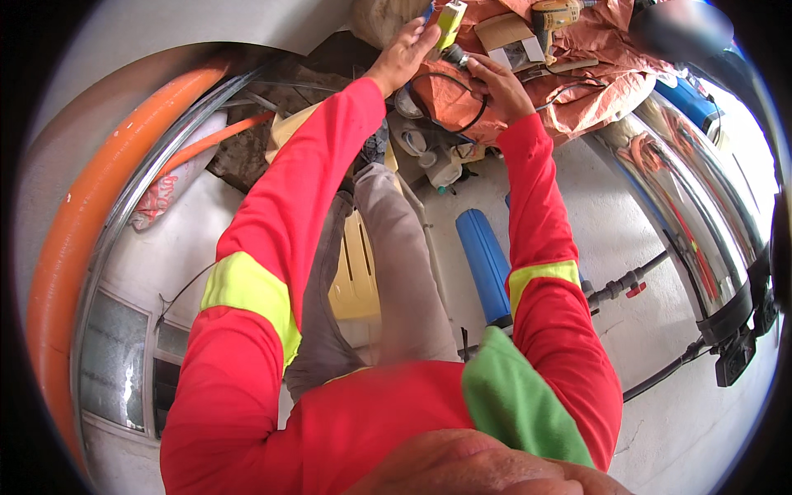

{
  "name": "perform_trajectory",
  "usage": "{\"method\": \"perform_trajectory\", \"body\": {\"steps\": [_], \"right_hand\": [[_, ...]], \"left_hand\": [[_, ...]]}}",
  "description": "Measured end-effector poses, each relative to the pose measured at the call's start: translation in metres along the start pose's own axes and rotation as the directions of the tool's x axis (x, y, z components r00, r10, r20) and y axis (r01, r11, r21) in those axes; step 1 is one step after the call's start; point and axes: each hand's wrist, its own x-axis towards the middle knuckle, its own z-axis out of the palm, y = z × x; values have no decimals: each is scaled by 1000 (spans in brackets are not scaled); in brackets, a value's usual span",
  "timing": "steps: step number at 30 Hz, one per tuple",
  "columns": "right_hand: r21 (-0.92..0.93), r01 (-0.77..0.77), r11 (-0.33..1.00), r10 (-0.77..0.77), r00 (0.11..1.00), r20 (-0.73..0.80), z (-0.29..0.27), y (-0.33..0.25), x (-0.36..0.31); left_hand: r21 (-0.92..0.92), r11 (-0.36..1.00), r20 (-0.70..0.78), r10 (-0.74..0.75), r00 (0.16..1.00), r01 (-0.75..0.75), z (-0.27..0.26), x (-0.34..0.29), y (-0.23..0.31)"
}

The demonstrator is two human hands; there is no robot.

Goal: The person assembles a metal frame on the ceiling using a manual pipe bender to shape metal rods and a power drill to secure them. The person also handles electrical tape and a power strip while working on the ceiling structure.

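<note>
Both my arms, in red sleeves with yellow bands, reach forward to the top of the view. My left hand (404, 54) is closed around the near side of a small lime-green, box-shaped device (450, 25); part of its grip is hidden. Just below the device is a black round connector (454, 54) with a metal collar, pinched by the fingers of my right hand (500, 86). Connector and device are close together; whether they touch I cannot tell. A black cable (481, 111) loops beneath my right hand.
Crumpled orange sheeting (561, 107) carries a yellow cordless drill (557, 18) and an opened cardboard box (502, 31). A blue cylinder (483, 262) lies to the right of my legs. Shiny metal cylinders (689, 190) stand at right, and an orange pipe (87, 194) curves along the left.
</note>
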Motion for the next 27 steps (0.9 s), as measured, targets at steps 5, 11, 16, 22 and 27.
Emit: {"method": "perform_trajectory", "body": {"steps": [5,11,16,22,27], "right_hand": [[-89,128,988,-126,992,30,52,-14,-37],[-39,277,960,-279,958,-64,100,-10,-53],[-107,272,956,-287,945,-158,123,-17,-69],[-144,470,871,-491,846,-207,130,-31,-93],[-212,447,869,-483,859,-168,145,-44,-97]], "left_hand": [[-195,979,131,89,987,-62,0,-8,16],[-71,985,89,161,983,-155,-29,-28,49],[-93,965,65,251,966,-245,-39,-31,62],[-262,963,-23,-74,997,66,-64,-26,83],[3,1000,47,-14,999,14,-60,-41,99]]}}
